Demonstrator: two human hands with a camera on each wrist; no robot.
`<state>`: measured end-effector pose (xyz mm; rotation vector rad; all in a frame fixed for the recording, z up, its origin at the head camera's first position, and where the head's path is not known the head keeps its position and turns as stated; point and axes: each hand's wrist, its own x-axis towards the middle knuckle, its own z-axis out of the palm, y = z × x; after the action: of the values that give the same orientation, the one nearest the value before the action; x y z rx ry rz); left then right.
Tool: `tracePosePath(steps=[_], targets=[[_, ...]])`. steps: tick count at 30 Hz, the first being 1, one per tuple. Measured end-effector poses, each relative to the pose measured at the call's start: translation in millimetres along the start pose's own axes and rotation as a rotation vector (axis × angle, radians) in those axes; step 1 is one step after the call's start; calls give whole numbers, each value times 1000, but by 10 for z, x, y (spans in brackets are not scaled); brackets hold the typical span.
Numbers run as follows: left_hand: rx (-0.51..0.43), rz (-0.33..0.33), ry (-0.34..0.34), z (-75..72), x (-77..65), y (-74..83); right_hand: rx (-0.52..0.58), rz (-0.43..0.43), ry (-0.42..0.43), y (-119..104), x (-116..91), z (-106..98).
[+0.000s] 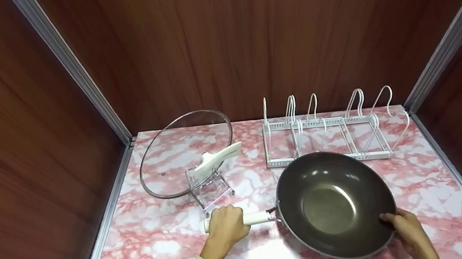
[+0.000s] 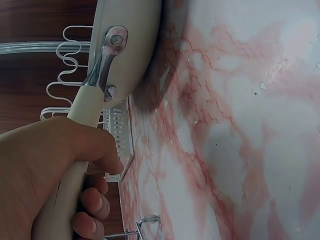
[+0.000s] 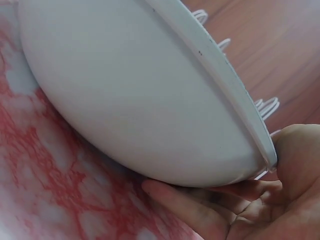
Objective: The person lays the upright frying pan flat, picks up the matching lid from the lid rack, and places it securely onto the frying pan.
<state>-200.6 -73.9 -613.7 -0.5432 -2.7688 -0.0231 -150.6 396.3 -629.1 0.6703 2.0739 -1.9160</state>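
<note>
A wok [image 1: 330, 206] with a dark inside and a white outside is over the front right of the marbled tabletop. My left hand [image 1: 227, 225] grips its cream handle [image 1: 258, 218], fingers wrapped round it in the left wrist view. At the wok's right rim my right hand [image 1: 407, 226] holds on, thumb over the inner edge. From the right wrist view, its fingers [image 3: 185, 205] lie under the white outer wall [image 3: 125, 95]. Metal brackets with a rivet [image 2: 117, 40] join the handle to the wok.
Behind the wok stands a white wire rack [image 1: 330, 158] with several looped dividers. On the left a glass lid [image 1: 171, 156] with a cream handle [image 1: 217, 159] leans in a small chrome stand [image 1: 218, 199]. Brown wood-grain panels [image 1: 202, 52] enclose the back and both sides.
</note>
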Motion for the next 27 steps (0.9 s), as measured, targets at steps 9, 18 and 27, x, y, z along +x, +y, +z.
tracePosePath(steps=[9, 18, 27], targets=[[41, 12, -11, -38, 5, 7, -65, 1, -5, 5, 11, -3], [5, 18, -5, -56, 1, -5, -61, 7, 19, -5, 20, 15], [-11, 23, -27, -69, -6, -11, -268, -9, 25, -44, 15, -10]])
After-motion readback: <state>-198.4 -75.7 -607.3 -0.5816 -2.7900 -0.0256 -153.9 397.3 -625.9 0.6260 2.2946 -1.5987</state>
